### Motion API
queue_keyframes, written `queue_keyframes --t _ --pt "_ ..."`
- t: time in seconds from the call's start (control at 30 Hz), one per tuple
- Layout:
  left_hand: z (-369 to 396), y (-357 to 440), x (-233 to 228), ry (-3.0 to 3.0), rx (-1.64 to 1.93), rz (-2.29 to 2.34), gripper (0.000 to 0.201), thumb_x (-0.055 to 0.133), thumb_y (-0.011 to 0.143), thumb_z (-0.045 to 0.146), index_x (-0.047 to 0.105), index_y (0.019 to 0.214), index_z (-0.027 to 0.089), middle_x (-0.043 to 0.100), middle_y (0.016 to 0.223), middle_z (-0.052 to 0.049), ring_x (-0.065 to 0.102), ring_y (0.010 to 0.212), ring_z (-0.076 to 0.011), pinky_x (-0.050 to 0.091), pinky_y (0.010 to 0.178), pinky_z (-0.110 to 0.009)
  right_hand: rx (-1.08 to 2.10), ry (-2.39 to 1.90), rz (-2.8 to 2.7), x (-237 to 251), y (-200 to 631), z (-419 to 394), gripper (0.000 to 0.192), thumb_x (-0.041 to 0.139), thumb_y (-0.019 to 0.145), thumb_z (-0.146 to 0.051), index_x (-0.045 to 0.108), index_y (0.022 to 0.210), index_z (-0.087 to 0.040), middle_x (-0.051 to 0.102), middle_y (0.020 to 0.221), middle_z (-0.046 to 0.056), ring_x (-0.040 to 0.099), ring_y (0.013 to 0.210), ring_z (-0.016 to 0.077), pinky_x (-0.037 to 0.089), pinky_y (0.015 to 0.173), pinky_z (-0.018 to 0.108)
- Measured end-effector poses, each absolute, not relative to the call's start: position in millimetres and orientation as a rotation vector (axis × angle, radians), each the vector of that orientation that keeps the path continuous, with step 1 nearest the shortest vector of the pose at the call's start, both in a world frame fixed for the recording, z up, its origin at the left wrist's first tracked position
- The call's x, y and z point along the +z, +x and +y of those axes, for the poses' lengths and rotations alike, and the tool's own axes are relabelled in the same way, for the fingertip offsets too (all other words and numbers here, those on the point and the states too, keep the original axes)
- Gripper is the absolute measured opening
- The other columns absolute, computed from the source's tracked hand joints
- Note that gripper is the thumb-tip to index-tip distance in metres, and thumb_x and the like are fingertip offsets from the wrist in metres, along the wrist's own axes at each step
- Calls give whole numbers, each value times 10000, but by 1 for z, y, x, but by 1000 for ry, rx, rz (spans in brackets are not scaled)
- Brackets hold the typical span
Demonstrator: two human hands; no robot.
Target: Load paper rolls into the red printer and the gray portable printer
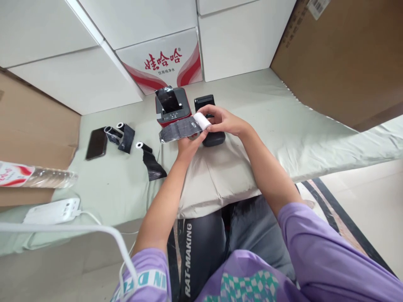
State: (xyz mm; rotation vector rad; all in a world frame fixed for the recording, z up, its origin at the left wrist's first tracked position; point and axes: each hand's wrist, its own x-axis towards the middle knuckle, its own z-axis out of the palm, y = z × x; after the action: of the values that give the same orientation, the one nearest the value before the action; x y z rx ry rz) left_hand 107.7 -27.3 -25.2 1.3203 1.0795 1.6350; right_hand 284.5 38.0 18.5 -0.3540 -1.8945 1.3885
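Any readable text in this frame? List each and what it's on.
"娃哈哈" in red: white box behind the printers.
Small line under it: too blurred to read.
"RAT-MAKING": trouser leg.
"IN D..." partly cut off: left sleeve.
Barcode label on the cardboard box: unreadable.

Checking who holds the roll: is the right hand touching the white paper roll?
Touching. The head view shows the right hand with fingers wrapped on the white paper roll.

Surface: pale green sheet (283,126) over a low bed.
Behind: stacked white cartons (239,37), brown cardboard (343,54) right.
Floor: beige tile (371,201), dark-bordered rug (333,209).
Light: even, soft.
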Motion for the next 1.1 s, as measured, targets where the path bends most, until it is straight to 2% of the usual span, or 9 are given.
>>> queue_keyframes --t 0.1,0.23,0.37,0.5,0.7,0.9,1.1 --pt "-23 110 -29 1268 1659 1076 777 951 592 585 673 1184 166 764 1143 -94 723 1171 -276 573 1018 -410 1389 -394 -1888 19 287 38 570 855 759 -476 637 1204 -194 673 1170 54 625 1029 177 552 881 305" --pt "-17 112 -34 1208 1653 1064 732 951 531 639 684 1042 188 756 1017 -67 736 1098 -262 586 979 -412 1415 -498 -1871 18 289 38 541 882 727 -461 666 1132 -176 698 1036 50 642 947 175 566 823 305" --pt "-18 113 -34 1233 1584 1050 746 942 543 654 683 1076 202 758 1089 -81 728 1127 -274 582 1003 -425 1379 -570 -1872 15 290 41 462 879 721 -394 680 1077 -177 684 937 26 627 840 152 560 745 283" --pt "-22 112 -31 1228 1527 1018 738 943 558 644 696 1096 203 764 1151 -92 726 1157 -287 579 1033 -431 1363 -585 -1905 12 290 43 410 860 731 -350 681 1060 -182 676 888 14 626 817 151 562 731 284" --pt "-21 111 -30 1197 1516 990 734 961 538 615 725 1109 219 767 1158 -94 732 1142 -286 582 1044 -427 1395 -592 -1890 14 291 41 461 895 719 -388 684 1070 -178 702 937 25 644 825 151 571 745 286" --pt "-18 111 -30 1272 1614 1070 656 896 580 670 734 988 183 778 1003 -79 756 1023 -252 598 961 -358 1429 -520 -1920 26 294 36 552 919 701 -493 701 1111 -193 739 1029 37 672 905 163 577 786 276" --pt "-17 108 -27 1345 1597 1137 606 872 661 572 735 1089 167 772 934 -78 755 1025 -258 595 947 -351 1378 -564 -1929 27 291 33 540 922 691 -517 703 1075 -208 735 968 22 662 867 161 569 726 261"
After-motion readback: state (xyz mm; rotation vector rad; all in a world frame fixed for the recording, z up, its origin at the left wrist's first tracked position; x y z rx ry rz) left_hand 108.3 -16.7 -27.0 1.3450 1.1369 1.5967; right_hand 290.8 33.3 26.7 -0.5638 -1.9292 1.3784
